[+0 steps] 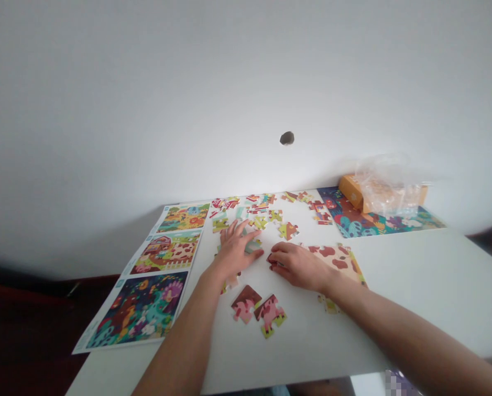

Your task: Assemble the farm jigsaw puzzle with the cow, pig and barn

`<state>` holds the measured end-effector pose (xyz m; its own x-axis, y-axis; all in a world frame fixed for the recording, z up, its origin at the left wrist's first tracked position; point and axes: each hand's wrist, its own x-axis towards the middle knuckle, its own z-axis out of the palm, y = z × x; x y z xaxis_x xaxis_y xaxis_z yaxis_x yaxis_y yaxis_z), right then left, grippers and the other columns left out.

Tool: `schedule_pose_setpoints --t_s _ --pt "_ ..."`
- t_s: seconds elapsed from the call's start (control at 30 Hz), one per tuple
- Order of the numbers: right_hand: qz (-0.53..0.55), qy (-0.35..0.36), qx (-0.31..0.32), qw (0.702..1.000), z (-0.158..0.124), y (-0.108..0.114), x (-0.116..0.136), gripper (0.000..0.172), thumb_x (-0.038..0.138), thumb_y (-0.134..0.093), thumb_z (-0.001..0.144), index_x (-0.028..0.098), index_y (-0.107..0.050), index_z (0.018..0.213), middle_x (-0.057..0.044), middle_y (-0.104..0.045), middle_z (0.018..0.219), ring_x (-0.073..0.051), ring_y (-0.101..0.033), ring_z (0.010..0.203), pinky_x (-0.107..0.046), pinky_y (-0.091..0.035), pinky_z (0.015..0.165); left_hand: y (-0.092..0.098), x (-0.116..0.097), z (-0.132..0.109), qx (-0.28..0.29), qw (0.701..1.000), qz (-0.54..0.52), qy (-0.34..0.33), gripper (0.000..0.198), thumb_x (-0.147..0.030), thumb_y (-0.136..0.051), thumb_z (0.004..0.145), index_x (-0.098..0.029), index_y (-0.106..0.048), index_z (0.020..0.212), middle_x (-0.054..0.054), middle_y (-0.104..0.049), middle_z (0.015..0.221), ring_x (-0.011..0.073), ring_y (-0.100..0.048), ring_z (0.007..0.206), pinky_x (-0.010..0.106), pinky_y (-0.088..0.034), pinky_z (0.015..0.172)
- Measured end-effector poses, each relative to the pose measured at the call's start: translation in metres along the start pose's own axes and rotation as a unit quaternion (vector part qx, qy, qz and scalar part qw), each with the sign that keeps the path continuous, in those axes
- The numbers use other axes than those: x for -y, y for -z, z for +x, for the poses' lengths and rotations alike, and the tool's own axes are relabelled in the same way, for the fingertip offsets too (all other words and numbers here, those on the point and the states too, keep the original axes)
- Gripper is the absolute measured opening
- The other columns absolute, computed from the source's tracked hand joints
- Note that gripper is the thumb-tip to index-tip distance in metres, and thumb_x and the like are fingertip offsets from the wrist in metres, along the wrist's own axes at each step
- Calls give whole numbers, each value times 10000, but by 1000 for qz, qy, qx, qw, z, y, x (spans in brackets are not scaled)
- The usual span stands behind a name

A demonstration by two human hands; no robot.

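My left hand is spread palm down over loose jigsaw pieces at the middle of the white table, its fingers apart and a pale green piece partly under them. To its right, my right hand has its fingers closed on a dark red puzzle piece, mostly covered by the fingertips. Beside the right wrist lies a joined section with a brown-spotted cow. Nearer me sit two pink pig pieces, one with a brown top and one with green corners. A green-and-brown piece lies beyond the right hand.
Along the left edge lies a reference sheet with three printed pictures. Several loose pieces are scattered toward the wall. At the back right, an orange box and a clear plastic bag rest on a dark picture sheet.
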<state>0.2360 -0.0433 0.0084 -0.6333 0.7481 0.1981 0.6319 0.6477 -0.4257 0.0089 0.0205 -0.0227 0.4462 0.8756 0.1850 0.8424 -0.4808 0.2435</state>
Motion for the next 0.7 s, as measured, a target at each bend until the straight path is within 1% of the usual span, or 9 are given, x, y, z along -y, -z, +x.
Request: schedule_pose_setpoints --t_s 0.13,0.23,0.3,0.37,0.4,0.47,0.53,0.63,0.7 --pt "11 7 -6 1000 0 -1 0 224 210 -522 965 150 -702 1084 -122 -662 1085 -181 -641 943 -293 -518 855 -6 4 3 -39 999 -7 -8 414 -440 -651 869 -337 -661 1270 38 -433 1520 345 -301 1440 552 -259 1185" --pt "-8 20 -33 999 0 1 -4 209 209 -534 954 167 -700 1075 -116 -676 1083 -208 -609 1026 -336 -501 916 -2 10 4 -67 998 -7 1 365 -423 -625 885 -315 -690 1228 31 -478 1487 331 -348 1413 520 -278 1188" --pt "-32 13 -54 998 -1 2 -8 209 218 -542 948 176 -695 1083 -123 -674 1130 -235 -583 1090 -383 -484 963 4 15 3 -104 994 3 33 323 -382 -584 905 -287 -715 1185 46 -546 1416 304 -427 1356 480 -309 1180" --pt "-61 -16 -74 995 -3 2 -13 236 252 -559 941 177 -682 1127 -145 -636 1249 -273 -537 1199 -439 -454 1021 11 22 2 -140 987 20 77 314 -326 -557 904 -249 -726 1157 69 -607 1327 278 -504 1277 437 -351 1156" --pt "-75 -32 -80 993 -3 1 -16 261 279 -572 935 174 -675 1150 -156 -603 1311 -296 -498 1264 -466 -432 1053 13 25 2 -147 984 29 100 319 -309 -557 894 -238 -725 1156 77 -622 1302 276 -523 1252 432 -367 1143" --pt "-95 -60 -78 991 -4 -1 -21 304 338 -592 928 171 -665 1171 -165 -559 1374 -323 -424 1351 -499 -391 1097 14 28 1 -139 979 43 141 329 -305 -571 872 -237 -721 1157 80 -631 1292 291 -528 1244 454 -389 1120" --pt "-98 -76 -62 990 -4 -3 -25 313 375 -585 933 175 -659 1162 -161 -565 1362 -311 -418 1363 -494 -372 1114 12 28 0 -110 979 48 163 337 -320 -582 863 -248 -715 1165 74 -622 1321 310 -511 1269 486 -401 1101" --pt "-92 -92 -44 991 -3 -5 -27 318 394 -574 943 186 -643 1174 -156 -578 1348 -274 -447 1350 -470 -358 1125 6 23 1 -79 984 39 154 355 -331 -566 885 -263 -684 1213 69 -584 1387 311 -476 1320 511 -413 1080" --pt "-90 -98 -42 990 -2 -5 -27 339 397 -575 943 187 -632 1203 -161 -566 1377 -273 -438 1366 -478 -348 1130 3 19 2 -66 987 30 144 369 -335 -550 903 -272 -660 1250 69 -545 1436 316 -442 1362 533 -402 1084"
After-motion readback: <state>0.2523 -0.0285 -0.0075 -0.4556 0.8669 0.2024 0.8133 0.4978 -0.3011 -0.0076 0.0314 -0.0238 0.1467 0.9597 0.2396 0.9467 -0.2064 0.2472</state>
